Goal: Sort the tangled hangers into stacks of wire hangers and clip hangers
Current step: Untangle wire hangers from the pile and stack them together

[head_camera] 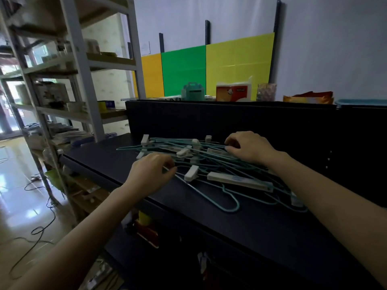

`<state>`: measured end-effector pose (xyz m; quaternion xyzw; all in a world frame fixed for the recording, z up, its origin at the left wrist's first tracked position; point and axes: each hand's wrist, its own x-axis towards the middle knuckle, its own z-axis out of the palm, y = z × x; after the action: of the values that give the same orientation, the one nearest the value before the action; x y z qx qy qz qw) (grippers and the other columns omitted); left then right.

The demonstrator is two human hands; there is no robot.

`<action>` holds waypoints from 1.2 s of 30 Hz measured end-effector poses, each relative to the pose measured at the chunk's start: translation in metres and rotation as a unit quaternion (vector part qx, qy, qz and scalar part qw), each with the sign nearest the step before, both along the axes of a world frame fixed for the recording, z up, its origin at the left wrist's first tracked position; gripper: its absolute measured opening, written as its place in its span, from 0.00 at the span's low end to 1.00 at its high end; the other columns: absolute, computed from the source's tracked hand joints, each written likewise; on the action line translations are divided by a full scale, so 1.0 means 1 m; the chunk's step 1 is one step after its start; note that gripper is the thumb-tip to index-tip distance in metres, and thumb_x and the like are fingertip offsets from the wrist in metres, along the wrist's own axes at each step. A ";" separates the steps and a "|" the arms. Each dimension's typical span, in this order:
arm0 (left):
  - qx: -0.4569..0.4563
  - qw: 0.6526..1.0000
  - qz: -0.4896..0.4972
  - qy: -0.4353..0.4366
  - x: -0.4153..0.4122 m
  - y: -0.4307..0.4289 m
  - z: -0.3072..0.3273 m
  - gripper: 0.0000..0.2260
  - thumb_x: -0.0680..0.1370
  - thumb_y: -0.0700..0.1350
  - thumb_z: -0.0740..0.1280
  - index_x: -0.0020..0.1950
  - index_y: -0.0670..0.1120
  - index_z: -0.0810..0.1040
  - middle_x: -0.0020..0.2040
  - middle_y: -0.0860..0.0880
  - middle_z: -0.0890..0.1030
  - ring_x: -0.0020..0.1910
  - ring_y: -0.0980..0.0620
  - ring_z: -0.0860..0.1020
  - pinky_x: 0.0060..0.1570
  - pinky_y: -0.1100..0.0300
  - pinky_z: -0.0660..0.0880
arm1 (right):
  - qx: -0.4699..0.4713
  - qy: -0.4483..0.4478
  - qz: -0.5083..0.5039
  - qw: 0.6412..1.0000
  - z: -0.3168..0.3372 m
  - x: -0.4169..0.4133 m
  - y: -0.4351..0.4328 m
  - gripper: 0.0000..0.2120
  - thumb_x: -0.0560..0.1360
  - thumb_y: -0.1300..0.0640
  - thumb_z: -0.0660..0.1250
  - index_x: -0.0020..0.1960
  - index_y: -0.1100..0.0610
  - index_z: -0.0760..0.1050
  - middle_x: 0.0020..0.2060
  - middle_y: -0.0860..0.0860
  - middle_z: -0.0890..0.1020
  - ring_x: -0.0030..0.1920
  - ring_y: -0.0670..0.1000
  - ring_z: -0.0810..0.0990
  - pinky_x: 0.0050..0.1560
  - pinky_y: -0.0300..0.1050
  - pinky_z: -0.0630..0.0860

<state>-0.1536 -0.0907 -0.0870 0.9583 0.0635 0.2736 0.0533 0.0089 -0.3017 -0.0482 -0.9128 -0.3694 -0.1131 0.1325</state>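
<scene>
A tangled pile of teal wire hangers (211, 162) lies on the dark table (240, 225). White clips (191, 173) and a long white bar (238, 181) of clip hangers are mixed into it. One teal hook (231, 203) sticks out toward the front edge. My left hand (149, 174) reaches in at the pile's left side and pinches a thin wire with curled fingertips. At the back right of the pile my right hand (250, 147) has its fingers curled down onto the teal wires and grips them.
A dark partition (230, 120) rises right behind the pile, with boxes, a jar and a teal bin on its top. A metal shelving rack (69, 80) stands at the left. Cables lie on the shiny floor (25, 216) below the table's left edge.
</scene>
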 end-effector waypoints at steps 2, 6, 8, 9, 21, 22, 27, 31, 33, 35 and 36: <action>0.008 1.000 -0.007 -0.005 0.016 0.018 0.004 0.08 0.77 0.53 0.62 0.50 0.52 0.79 0.45 0.56 0.78 0.40 0.59 0.71 0.34 0.62 0.65 | -0.015 0.013 -0.005 1.000 0.004 0.013 0.018 0.19 0.77 0.42 0.59 0.61 0.52 0.72 0.56 0.50 0.77 0.53 0.53 0.76 0.52 0.49 0.75; -0.011 0.999 -0.023 -0.036 0.043 0.056 0.010 0.08 0.76 0.51 0.63 0.50 0.50 0.80 0.44 0.56 0.76 0.43 0.56 0.74 0.38 0.60 0.68 | -0.077 0.063 -0.003 0.995 0.007 0.036 0.052 0.30 0.74 0.34 0.56 0.64 0.56 0.71 0.58 0.53 0.76 0.55 0.54 0.76 0.58 0.54 0.74; -0.016 0.998 -0.030 -0.043 0.054 0.071 0.010 0.08 0.76 0.51 0.64 0.50 0.50 0.80 0.43 0.56 0.76 0.41 0.58 0.72 0.36 0.61 0.66 | -0.137 0.079 -0.016 0.987 0.006 0.045 0.064 0.35 0.73 0.32 0.54 0.69 0.56 0.66 0.64 0.54 0.73 0.60 0.55 0.74 0.61 0.52 0.72; -0.016 0.998 -0.031 -0.044 0.059 0.078 0.010 0.08 0.76 0.51 0.65 0.50 0.50 0.80 0.42 0.57 0.75 0.40 0.58 0.71 0.35 0.62 0.65 | -0.158 0.095 -0.019 0.983 0.005 0.048 0.069 0.37 0.73 0.31 0.53 0.71 0.56 0.63 0.67 0.54 0.71 0.62 0.55 0.72 0.63 0.51 0.70; -0.034 0.992 -0.110 -0.046 0.115 0.149 0.020 0.09 0.76 0.51 0.64 0.52 0.49 0.80 0.46 0.53 0.80 0.46 0.52 0.76 0.44 0.52 0.76 | -0.104 0.233 -0.057 0.965 0.008 0.057 0.089 0.40 0.67 0.30 0.59 0.69 0.55 0.66 0.68 0.51 0.70 0.66 0.52 0.70 0.66 0.45 0.66; -0.033 0.991 -0.119 -0.047 0.118 0.155 0.021 0.09 0.76 0.51 0.64 0.52 0.49 0.80 0.45 0.53 0.79 0.45 0.53 0.76 0.43 0.53 0.76 | -0.088 0.236 -0.061 0.966 0.009 0.054 0.089 0.40 0.65 0.29 0.59 0.68 0.54 0.68 0.65 0.49 0.72 0.62 0.50 0.72 0.63 0.43 0.68; -0.051 0.978 -0.185 -0.083 0.132 0.181 0.030 0.08 0.75 0.48 0.66 0.52 0.47 0.79 0.44 0.53 0.77 0.43 0.53 0.76 0.42 0.55 0.75 | 0.003 0.249 -0.085 0.965 0.017 0.042 0.090 0.35 0.62 0.26 0.59 0.61 0.46 0.74 0.49 0.35 0.74 0.49 0.35 0.72 0.47 0.32 0.66; -0.073 0.962 -0.225 -0.136 0.141 0.191 0.036 0.08 0.74 0.47 0.67 0.51 0.46 0.76 0.44 0.52 0.73 0.41 0.51 0.75 0.42 0.50 0.76 | 0.046 0.278 -0.133 0.950 0.026 0.033 0.087 0.33 0.61 0.25 0.58 0.54 0.47 0.78 0.46 0.41 0.78 0.44 0.42 0.74 0.46 0.38 0.68; -0.083 0.955 -0.244 -0.149 0.145 0.193 0.037 0.08 0.74 0.46 0.68 0.49 0.46 0.73 0.43 0.52 0.72 0.39 0.50 0.73 0.40 0.50 0.75 | 0.086 0.294 -0.157 0.939 0.031 0.028 0.084 0.31 0.63 0.26 0.58 0.51 0.48 0.80 0.39 0.44 0.77 0.39 0.45 0.72 0.42 0.40 0.68; -0.086 0.949 -0.274 -0.131 0.149 0.193 0.036 0.08 0.73 0.48 0.68 0.48 0.47 0.72 0.42 0.52 0.74 0.39 0.50 0.74 0.40 0.48 0.76 | 0.103 0.299 -0.175 0.932 0.035 0.024 0.079 0.33 0.61 0.26 0.58 0.51 0.49 0.80 0.36 0.43 0.77 0.37 0.45 0.71 0.41 0.41 0.68; -0.084 0.947 -0.293 -0.106 0.152 0.193 0.034 0.08 0.73 0.49 0.68 0.48 0.48 0.72 0.42 0.51 0.75 0.40 0.50 0.75 0.41 0.48 0.76 | 0.104 0.300 -0.183 0.930 0.036 0.023 0.076 0.35 0.61 0.25 0.57 0.52 0.50 0.81 0.37 0.44 0.77 0.37 0.45 0.70 0.41 0.41 0.68</action>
<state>-0.0013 0.1022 -0.0526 0.8923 -0.2028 0.3395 0.2180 0.0316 -0.2255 -0.0123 -0.9370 -0.1251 0.1056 0.3085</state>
